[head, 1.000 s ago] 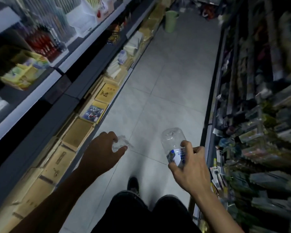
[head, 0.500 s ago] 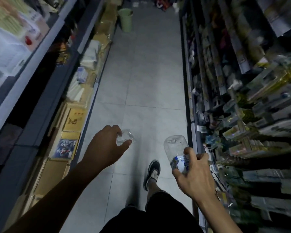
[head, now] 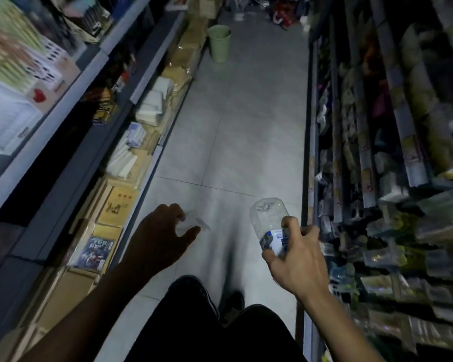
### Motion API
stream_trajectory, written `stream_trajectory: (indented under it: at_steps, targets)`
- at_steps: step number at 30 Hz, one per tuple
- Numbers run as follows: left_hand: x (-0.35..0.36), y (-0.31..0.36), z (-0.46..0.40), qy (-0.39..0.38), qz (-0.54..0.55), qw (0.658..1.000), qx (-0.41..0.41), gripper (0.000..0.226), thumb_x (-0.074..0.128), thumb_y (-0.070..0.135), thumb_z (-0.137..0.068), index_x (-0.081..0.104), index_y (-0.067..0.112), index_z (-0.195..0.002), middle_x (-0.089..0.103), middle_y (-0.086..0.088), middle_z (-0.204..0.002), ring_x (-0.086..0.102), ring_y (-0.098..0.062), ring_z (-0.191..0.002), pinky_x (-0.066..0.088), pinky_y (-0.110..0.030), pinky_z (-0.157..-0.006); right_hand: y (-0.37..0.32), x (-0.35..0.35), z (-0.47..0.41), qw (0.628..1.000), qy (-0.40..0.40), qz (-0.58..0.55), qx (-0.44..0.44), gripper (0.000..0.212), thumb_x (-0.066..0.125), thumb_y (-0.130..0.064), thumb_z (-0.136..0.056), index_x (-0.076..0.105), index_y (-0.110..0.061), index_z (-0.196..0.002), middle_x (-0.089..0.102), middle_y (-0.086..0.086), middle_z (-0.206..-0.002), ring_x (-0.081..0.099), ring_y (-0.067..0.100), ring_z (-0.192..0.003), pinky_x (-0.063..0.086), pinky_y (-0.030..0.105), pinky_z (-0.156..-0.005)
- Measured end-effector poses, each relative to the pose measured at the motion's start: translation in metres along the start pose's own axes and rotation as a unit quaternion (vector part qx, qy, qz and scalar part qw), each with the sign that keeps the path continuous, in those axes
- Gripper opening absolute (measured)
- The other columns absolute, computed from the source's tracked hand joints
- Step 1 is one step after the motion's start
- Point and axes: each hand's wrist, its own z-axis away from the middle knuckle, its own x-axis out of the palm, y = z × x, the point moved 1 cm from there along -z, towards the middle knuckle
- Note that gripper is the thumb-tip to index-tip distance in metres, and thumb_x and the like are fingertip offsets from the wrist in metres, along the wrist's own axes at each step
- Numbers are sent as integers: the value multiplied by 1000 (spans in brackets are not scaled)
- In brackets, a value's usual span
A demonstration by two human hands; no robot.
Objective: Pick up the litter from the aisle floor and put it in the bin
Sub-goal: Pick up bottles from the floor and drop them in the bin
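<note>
Risk lay mostly in the left hand (head: 158, 237), whose fingertips only pinched a small crumpled scrap of clear plastic wrapper (head: 192, 223); so loose a hold could let it slip to the grey tiled aisle floor (head: 246, 142) on the way. Beside it, the right hand (head: 294, 257) gripped an empty clear plastic bottle with a blue-and-white label (head: 270, 223), base pointing ahead. A pale green round plastic bin (head: 219, 43) stood well apart, far up the aisle by the left shelves (head: 147, 61).
</note>
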Motion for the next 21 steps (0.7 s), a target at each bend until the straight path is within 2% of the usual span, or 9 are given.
stream_trajectory:
  at_steps: [4, 8, 10, 14, 18, 21]
  targets:
    - [-7, -20, -36, 4, 5, 997, -73, 39, 74, 59, -78, 54, 29, -95, 53, 10, -86, 51, -2, -71, 32, -11, -55, -22, -1, -68, 999, -15, -4, -30, 55, 72, -51, -66, 39, -37, -108, 30, -3, -99, 51, 24, -77, 38, 29, -52]
    - [-15, -45, -86, 17, -1, 995, -96, 40, 71, 61, -79, 57, 28, -97, 56, 9, -88, 53, -4, -71, 42, -18, -57, -49, 5, -137, 998, -14, -2, -61, 53, 72, -54, -67, 38, -35, -103, 32, -2, -100, 49, 23, -77, 39, 29, -53]
    - [-18, -57, -118, 24, -8, 995, -102, 41, 70, 63, -79, 57, 28, -96, 56, 9, -87, 52, -4, -69, 43, -19, -56, -63, 9, -170, 998, -5, 2, -69, 54, 72, -55, -68, 39, -34, -104, 33, -1, -101, 50, 22, -77, 36, 27, -52]
    - [-27, -74, -193, 25, 8, 996, -90, 42, 71, 60, -80, 57, 25, -99, 52, 10, -87, 49, -2, -68, 33, -12, -56, -91, 9, -230, 998, -4, 4, -61, 58, 75, -52, -69, 40, -35, -113, 33, -1, -102, 50, 22, -81, 39, 27, -49]
    - [-35, -80, -272, 18, 25, 998, -62, 42, 62, 68, -79, 52, 31, -96, 56, 8, -89, 56, -6, -72, 51, -25, -61, -109, 5, -281, 999, 5, -1, -48, 64, 73, -50, -68, 40, -38, -121, 29, -3, -102, 51, 23, -83, 51, 36, -54]
    - [-35, -76, -326, 12, 26, 999, -18, 42, 52, 73, -77, 48, 33, -92, 53, 9, -83, 53, -4, -68, 41, -17, -56, -113, 2, -313, 1000, 14, 7, -19, 68, 73, -50, -67, 39, -39, -125, 26, -4, -102, 51, 23, -80, 41, 29, -52]
